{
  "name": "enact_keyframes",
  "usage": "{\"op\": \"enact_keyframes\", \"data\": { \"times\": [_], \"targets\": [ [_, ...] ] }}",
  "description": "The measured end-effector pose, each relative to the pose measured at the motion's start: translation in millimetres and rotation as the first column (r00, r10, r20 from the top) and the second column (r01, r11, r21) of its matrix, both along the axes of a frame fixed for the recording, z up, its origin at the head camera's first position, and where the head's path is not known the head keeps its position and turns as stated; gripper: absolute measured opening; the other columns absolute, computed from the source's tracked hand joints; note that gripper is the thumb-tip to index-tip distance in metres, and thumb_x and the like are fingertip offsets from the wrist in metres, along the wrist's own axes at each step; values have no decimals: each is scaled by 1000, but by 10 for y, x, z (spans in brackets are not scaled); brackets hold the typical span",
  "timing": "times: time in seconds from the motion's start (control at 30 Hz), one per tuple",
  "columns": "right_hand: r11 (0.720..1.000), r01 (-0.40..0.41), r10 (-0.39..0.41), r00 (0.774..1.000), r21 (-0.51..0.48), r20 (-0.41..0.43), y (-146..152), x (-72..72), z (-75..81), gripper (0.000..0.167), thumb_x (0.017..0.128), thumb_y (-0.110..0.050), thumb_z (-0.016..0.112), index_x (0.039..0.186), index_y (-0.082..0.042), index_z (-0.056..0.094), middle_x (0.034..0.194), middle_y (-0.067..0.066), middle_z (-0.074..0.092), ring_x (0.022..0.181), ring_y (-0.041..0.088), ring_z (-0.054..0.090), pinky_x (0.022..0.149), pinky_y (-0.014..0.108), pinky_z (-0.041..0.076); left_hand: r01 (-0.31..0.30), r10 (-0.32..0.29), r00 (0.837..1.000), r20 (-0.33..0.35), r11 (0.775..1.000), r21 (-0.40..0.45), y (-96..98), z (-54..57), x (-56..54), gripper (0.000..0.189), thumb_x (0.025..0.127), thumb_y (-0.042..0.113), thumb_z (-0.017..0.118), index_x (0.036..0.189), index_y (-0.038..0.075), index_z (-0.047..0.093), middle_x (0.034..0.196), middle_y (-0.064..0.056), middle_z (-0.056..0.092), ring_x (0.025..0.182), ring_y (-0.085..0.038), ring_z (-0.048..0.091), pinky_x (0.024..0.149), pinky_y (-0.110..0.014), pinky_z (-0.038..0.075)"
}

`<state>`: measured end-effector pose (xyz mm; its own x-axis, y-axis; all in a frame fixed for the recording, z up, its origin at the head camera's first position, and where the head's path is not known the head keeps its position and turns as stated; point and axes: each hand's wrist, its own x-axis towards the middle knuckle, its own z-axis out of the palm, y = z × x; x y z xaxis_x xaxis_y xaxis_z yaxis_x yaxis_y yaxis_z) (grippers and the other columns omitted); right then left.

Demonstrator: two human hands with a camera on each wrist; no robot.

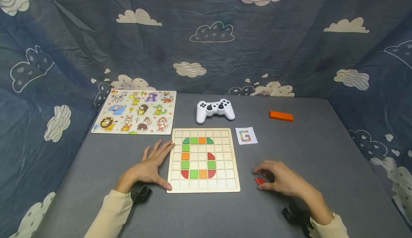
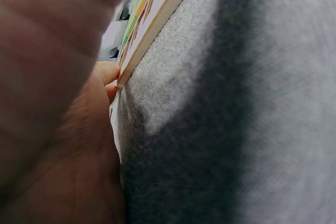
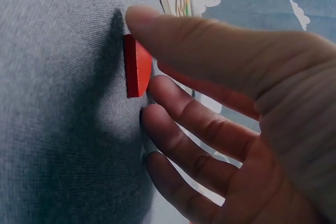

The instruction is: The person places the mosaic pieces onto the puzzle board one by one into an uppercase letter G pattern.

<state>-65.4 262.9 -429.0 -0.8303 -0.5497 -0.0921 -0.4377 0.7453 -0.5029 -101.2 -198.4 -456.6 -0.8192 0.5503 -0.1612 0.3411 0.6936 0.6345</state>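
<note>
A square wooden grid board [image 1: 222, 184] lies in front of me, bearing green, orange and red tiles laid out like a letter G. My left hand [image 1: 149, 168] is spread along the board's left side, its thumb at the near corner and fingertips at the edge higher up. In the left wrist view, fingers touch the board's pale edge [image 2: 157, 35]. To the right of the board, a red rounded tile [image 3: 137, 66] lies on the table. My right hand [image 1: 280, 177] arches over this tile, with the thumb right at it and the other fingers loosely bent beyond it.
Right of the board's far corner lies a small pattern card [image 1: 246, 136] with a G printed on it. Behind the board are a white game controller [image 1: 215, 111] and, to the left, an animal puzzle board [image 1: 133, 113]. An orange block [image 1: 281, 116] lies at the back right.
</note>
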Motion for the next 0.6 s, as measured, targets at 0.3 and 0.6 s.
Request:
{"op": "enact_keyframes", "data": {
  "times": [0.3,0.6],
  "targets": [
    [1000,-30,30,999,-9,-46,-4,17,-8,27,74,-16,88,95,-18,71,88,-13,62,79,3,56,69,26,50,0,0,1000,-6,1000,-2,-1,-6,-5,142,52,59,94,162,13,15,169,-11,8,153,-47,-5,114,-70,-5],
    [999,-54,53,997,-3,-61,-12,2,-26,24,76,-15,85,95,-18,70,85,-13,60,77,2,55,67,25,49,-1,1,1000,-1,1000,-7,-5,-20,-6,142,52,59,93,162,13,15,169,-11,8,153,-47,-5,114,-70,-5]
  ]
}}
